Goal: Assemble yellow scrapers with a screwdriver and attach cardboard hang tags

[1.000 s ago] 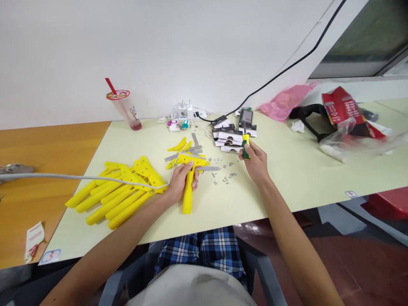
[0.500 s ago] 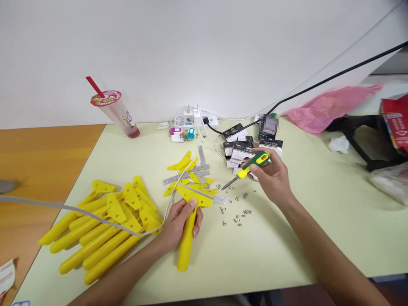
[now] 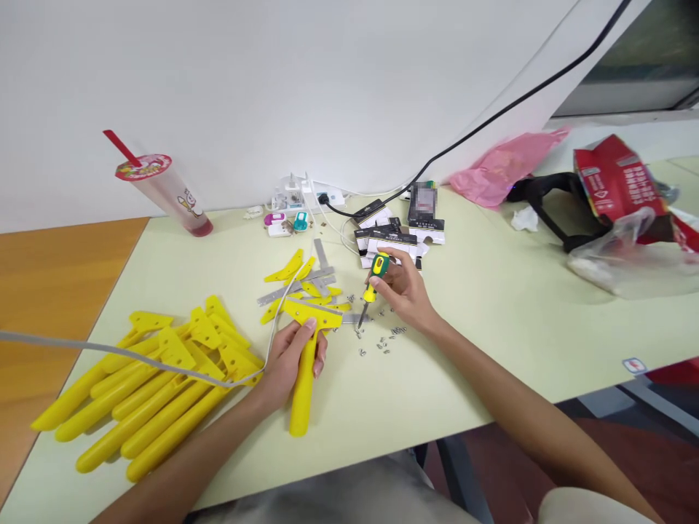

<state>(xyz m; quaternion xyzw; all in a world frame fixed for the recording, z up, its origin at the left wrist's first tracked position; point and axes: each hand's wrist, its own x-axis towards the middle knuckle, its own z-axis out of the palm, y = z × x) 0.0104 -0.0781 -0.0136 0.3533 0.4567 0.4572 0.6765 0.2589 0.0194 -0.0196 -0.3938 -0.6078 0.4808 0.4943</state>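
My left hand (image 3: 292,356) is closed around the neck of a yellow scraper (image 3: 303,393), its handle toward me and a metal blade (image 3: 354,318) sticking out to the right of its head. Between the fingers of my right hand (image 3: 407,291) is a green and yellow screwdriver (image 3: 376,273), held steeply with its tip down among loose screws (image 3: 397,331). Whether the tip touches a screw I cannot tell. Behind the scraper lie yellow clamp pieces (image 3: 285,268) and grey metal blades (image 3: 322,256). Several yellow scraper handles (image 3: 158,404) are piled to the left.
A white cable (image 3: 125,355) crosses above the handles. At the back stand a tilted drink cup (image 3: 169,193), a power strip (image 3: 328,198) and black-and-white cards (image 3: 382,244). To the right are a pink bag (image 3: 496,171), a black frame (image 3: 546,204) and a red package (image 3: 614,178).
The view has turned to the right. My right hand has brought the screwdriver closer to the scraper and tipped it more upright, its point now at the screws. My left hand keeps its hold.
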